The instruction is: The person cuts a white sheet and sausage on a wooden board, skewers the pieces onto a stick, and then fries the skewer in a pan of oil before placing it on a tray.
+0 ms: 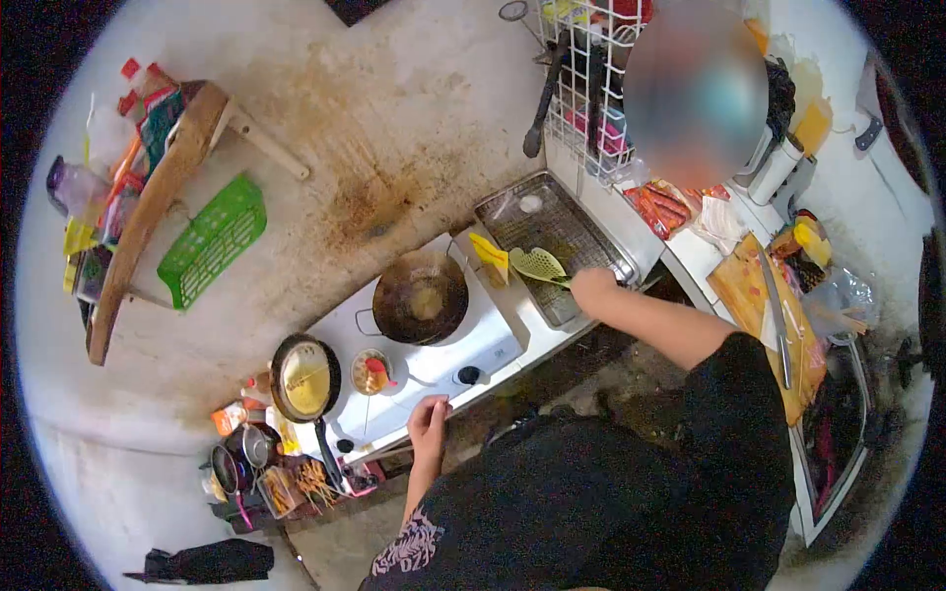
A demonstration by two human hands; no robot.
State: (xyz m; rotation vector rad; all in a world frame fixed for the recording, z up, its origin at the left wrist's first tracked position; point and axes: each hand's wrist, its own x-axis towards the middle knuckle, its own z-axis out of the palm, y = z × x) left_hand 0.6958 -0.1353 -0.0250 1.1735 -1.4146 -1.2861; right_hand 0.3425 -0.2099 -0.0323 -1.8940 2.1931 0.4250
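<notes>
My right hand is closed round the handle of a green slotted skimmer, whose head is over the left part of a metal wire-rack tray. Just left of the skimmer head lies a yellow cloth or packet. My left hand is at the stove's front edge, fingers bent together; whether it holds anything is too small to tell. Behind it, a dark wok with oil stands on the white stove. A small bowl with red and orange contents is between the wok and a frying pan holding something yellow.
At the right, a knife lies on a wooden cutting board, near packaged sausages. A white wire rack hangs behind the tray. Skewers and containers stand at lower left. A wooden shelf and green basket are on the wall.
</notes>
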